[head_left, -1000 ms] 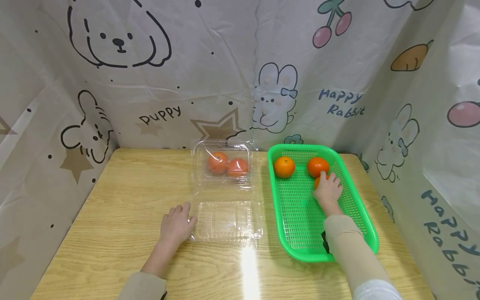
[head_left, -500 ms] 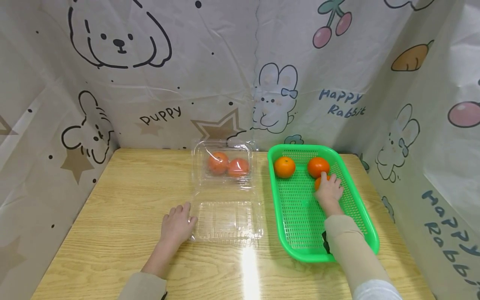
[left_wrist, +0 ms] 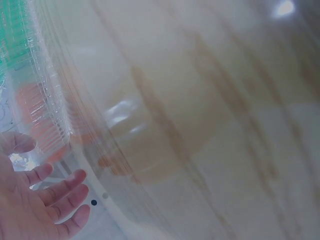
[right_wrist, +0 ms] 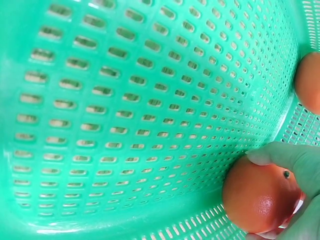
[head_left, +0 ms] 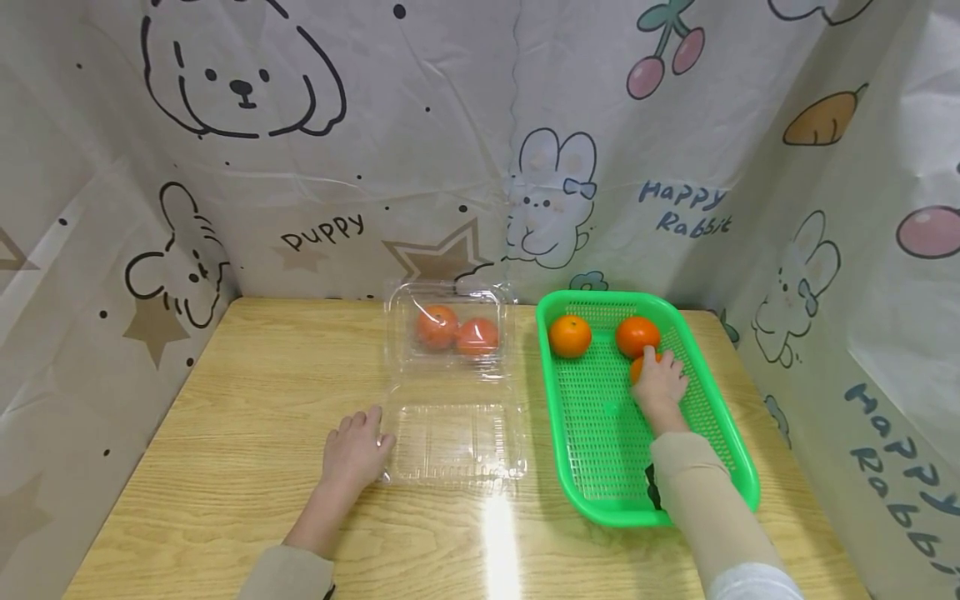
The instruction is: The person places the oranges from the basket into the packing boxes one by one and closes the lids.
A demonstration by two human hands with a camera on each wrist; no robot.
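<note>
My right hand [head_left: 661, 385] reaches into a green plastic basket [head_left: 564, 442]. Its thumb and fingers hold an orange [right_wrist: 260, 192] by its sides, mostly hidden by the hand in the head view. Just beyond it lies another orange [head_left: 637, 336], and a further orange [head_left: 570, 337] sits in the basket's far left corner. To the left stands a clear plastic clamshell box [head_left: 450, 442], lying open. Two orange fruits [head_left: 437, 326] show through its far half. My left hand [head_left: 352, 448] rests at the near half's left edge, fingers relaxed and spread slightly in the left wrist view.
Box and basket stand side by side on a wooden table [head_left: 247, 400], a narrow gap between them. A printed cloth [head_left: 420, 150] hangs behind the table and along both sides. The basket's raised rim surrounds the right hand.
</note>
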